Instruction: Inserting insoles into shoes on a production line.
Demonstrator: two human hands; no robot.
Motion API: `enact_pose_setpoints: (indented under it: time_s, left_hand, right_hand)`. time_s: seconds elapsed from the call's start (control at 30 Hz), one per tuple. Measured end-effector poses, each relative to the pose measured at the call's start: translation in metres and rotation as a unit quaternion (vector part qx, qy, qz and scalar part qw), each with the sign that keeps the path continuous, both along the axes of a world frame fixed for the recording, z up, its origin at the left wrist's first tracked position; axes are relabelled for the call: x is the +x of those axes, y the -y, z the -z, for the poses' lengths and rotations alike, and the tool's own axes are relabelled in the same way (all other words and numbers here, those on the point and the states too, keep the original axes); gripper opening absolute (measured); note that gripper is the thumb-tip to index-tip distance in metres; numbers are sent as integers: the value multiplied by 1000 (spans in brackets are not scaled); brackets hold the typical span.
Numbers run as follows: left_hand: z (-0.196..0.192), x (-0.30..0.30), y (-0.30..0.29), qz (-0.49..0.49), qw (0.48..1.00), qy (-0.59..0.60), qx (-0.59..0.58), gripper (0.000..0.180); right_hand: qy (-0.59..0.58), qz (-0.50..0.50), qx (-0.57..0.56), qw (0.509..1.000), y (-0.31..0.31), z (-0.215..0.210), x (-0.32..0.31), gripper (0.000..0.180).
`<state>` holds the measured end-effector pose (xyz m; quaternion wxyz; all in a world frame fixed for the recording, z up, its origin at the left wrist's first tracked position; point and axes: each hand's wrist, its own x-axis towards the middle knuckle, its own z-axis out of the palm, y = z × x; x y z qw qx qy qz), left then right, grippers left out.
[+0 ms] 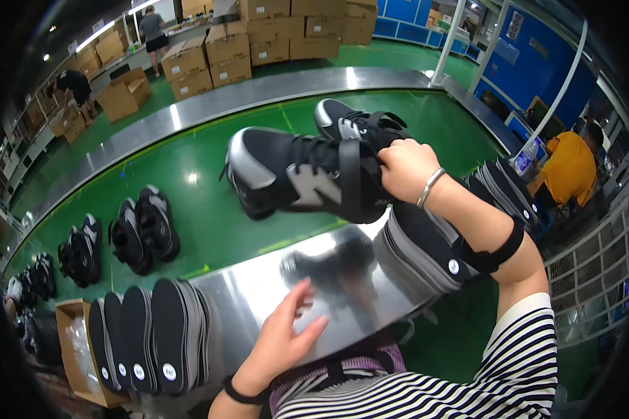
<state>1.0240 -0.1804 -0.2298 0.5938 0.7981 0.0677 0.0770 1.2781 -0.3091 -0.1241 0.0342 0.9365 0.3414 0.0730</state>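
Note:
My right hand [407,170] is closed at the heel end of a black and grey sneaker [286,169], held up above the metal bench with its silver toe to the left. A second matching sneaker [339,120] hangs just behind it, close to the same hand; whether the fingers grip both is hidden. My left hand [284,341] is empty, fingers apart, over the near edge of the steel bench [251,283]. Just under my right forearm lies a stack of black and grey insoles [423,248]. Further insole stacks [182,335] lie left of my left hand.
Several pairs of sneakers [143,227] stand on the green conveyor belt [210,230] beyond the bench. An open carton [77,335] holding clear plastic is at the left. A person in yellow [572,167] sits at the right. Cardboard boxes [269,31] are piled behind.

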Motion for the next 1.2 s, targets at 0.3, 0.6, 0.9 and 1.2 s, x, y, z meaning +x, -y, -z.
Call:
enact_pose_setpoints:
  time_s: [0.3, 0.6, 0.9, 1.2]
  left_hand:
    - [31, -26, 47, -74, 978, -23, -195, 93]
    - [40, -3, 10, -115, 884, 120, -437, 57]
    - [36, 27, 27, -142, 947, 147, 248, 88]
    - [28, 54, 31, -111, 881, 181, 423, 64]
  right_hand:
    - [-114, -55, -135, 983, 11, 74, -132, 20]
    - [-71, -242, 98, 963, 46, 75, -156, 24]
    - [-69, -181, 193, 962, 87, 78, -89, 23]
    - [-147, 91, 94, 980, 140, 105, -28, 51]
